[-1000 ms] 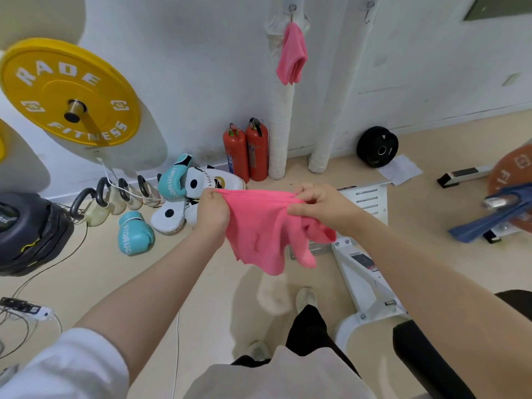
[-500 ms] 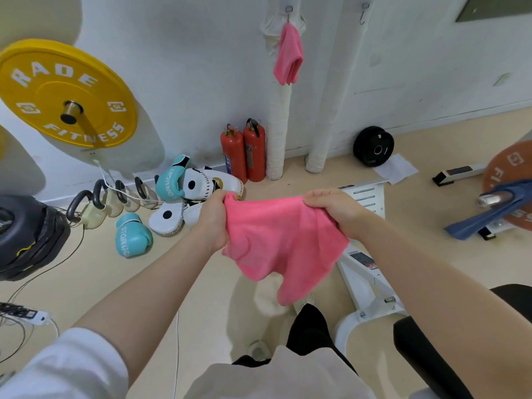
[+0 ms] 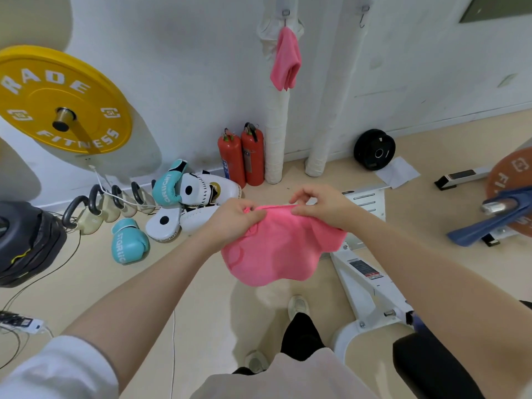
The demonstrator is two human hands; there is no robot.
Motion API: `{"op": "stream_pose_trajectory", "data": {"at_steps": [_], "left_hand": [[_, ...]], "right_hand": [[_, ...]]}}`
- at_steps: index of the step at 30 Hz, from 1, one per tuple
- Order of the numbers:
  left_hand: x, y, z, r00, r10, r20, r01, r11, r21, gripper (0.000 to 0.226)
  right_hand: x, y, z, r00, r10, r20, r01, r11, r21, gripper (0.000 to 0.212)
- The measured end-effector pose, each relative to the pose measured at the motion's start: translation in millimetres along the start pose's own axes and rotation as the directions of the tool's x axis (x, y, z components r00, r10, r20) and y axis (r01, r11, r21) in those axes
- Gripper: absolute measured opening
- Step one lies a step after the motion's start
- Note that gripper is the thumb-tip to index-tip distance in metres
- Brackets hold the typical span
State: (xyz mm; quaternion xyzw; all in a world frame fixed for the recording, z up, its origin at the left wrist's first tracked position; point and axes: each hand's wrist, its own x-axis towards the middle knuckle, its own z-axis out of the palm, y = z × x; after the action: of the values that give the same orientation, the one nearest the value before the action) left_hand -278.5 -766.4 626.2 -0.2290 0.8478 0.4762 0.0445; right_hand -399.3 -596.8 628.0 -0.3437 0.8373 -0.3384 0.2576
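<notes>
A pink cloth (image 3: 276, 249) hangs in front of me at mid-frame, held up by its top edge. My left hand (image 3: 233, 223) grips the cloth's upper left corner in curled fingers. My right hand (image 3: 322, 204) pinches the top edge on the right between thumb and fingers, with the other fingers raised. The lower part of the cloth sags loose above the floor. A second pink cloth (image 3: 285, 60) hangs from a hook on a white padded pipe (image 3: 273, 133) at the wall.
Two red fire extinguishers (image 3: 241, 156), teal boxing gloves (image 3: 129, 240), white pads and kettlebells (image 3: 86, 214) line the wall. A yellow weight plate (image 3: 57, 99) is at left, a white bench frame (image 3: 368, 269) at right, a black plate (image 3: 374, 149) beyond it.
My hands have come closer together along the cloth's top edge, so the cloth now bunches and sags between them. The view has tilted slightly.
</notes>
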Motion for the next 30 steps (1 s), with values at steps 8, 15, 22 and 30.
{"op": "stream_pose_trajectory", "data": {"at_steps": [8, 15, 22, 30], "left_hand": [[23, -3, -8, 0.997, -0.025, -0.074, 0.024, 1.0, -0.014, 0.023], [23, -7, -5, 0.969, -0.073, 0.237, 0.041, 0.99, 0.136, 0.039], [18, -14, -13, 0.999, -0.05, 0.016, 0.048, 0.994, 0.097, 0.03], [5, -36, -20, 0.983, 0.02, -0.181, -0.036, 0.996, -0.085, 0.014]], "right_hand": [[13, 17, -20, 0.969, 0.152, 0.195, -0.168, 0.983, 0.069, 0.007], [15, 12, -25, 0.986, 0.068, 0.153, -0.055, 0.994, -0.093, 0.007], [12, 10, -4, 0.961, 0.056, 0.269, 0.123, 0.789, -0.602, 0.029], [5, 9, -3, 0.903, 0.339, 0.265, -0.412, 0.856, 0.311, 0.029]]}}
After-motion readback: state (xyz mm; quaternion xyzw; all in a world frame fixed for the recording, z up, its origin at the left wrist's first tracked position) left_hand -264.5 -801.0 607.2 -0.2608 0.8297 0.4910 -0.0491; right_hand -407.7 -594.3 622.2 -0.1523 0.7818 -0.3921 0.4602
